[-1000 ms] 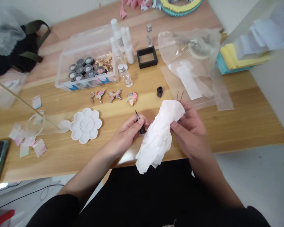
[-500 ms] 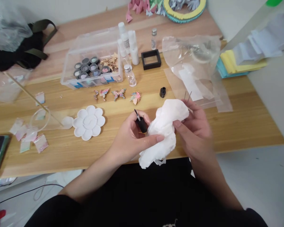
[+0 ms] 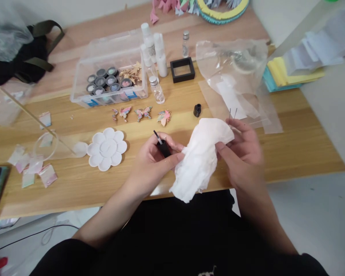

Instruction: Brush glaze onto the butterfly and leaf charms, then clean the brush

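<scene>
My left hand (image 3: pixel 152 161) is closed round a small black brush cap (image 3: pixel 163 147) whose thin brush tip points up and left. Its thumb also presses the near side of a crumpled white tissue (image 3: pixel 201 157). My right hand (image 3: pixel 243 149) grips the tissue's upper right part together with thin metal tweezers (image 3: pixel 232 115), whose two prongs stick up past the fingers. The tissue hangs between both hands above the wooden table's (image 3: pixel 290 142) front edge.
A white flower-shaped palette (image 3: pixel 107 148) lies left of my hands. Behind are three butterfly charms (image 3: pixel 143 113), a small black bottle (image 3: pixel 197 110), a glass vial (image 3: pixel 156 90), a clear box of pigment jars (image 3: pixel 109 78), a black frame (image 3: pixel 183 69) and plastic bags (image 3: pixel 232 73).
The left thumb has slid along the tissue and the brush cap has shifted slightly left. The tissue has unfolded a little between the hands.
</scene>
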Tool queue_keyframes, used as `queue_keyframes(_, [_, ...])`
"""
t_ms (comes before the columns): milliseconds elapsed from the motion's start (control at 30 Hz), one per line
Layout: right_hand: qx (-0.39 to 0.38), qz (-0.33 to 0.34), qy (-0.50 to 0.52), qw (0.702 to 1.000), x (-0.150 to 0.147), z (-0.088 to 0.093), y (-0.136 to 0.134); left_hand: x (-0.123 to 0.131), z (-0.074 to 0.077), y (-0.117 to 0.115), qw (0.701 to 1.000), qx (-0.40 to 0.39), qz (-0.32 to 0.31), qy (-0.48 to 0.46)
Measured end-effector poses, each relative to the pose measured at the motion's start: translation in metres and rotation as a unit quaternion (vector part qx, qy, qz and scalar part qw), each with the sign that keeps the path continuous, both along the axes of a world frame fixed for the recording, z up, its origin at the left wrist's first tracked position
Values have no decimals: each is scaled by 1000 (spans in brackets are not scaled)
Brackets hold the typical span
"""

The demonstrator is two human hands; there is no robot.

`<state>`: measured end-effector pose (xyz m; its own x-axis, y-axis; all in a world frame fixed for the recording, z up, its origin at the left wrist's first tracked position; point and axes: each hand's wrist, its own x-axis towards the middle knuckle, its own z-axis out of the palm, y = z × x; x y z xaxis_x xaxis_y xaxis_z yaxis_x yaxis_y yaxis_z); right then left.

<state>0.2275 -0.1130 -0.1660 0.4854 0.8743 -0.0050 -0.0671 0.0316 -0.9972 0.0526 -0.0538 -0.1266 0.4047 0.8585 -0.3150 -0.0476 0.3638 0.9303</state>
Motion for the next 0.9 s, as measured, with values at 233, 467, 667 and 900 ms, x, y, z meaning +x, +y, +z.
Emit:
queue_keyframes(233, [-25,-21,50,998,1,5,2,-1,-10,1,998,47,23,47])
queue_keyframes(467, [-61,-80,-38,994,-2,18,1,-7,-12,-13,975,191,-46,108])
queue_keyframes(667, [-76,-116,-93,986,-6,20,3,2,-24,-29,864,448,-125,192])
queue_keyframes(900, [53,-82,-90,991,9,39,-11,-5,-7,-9,997,52,30,-50])
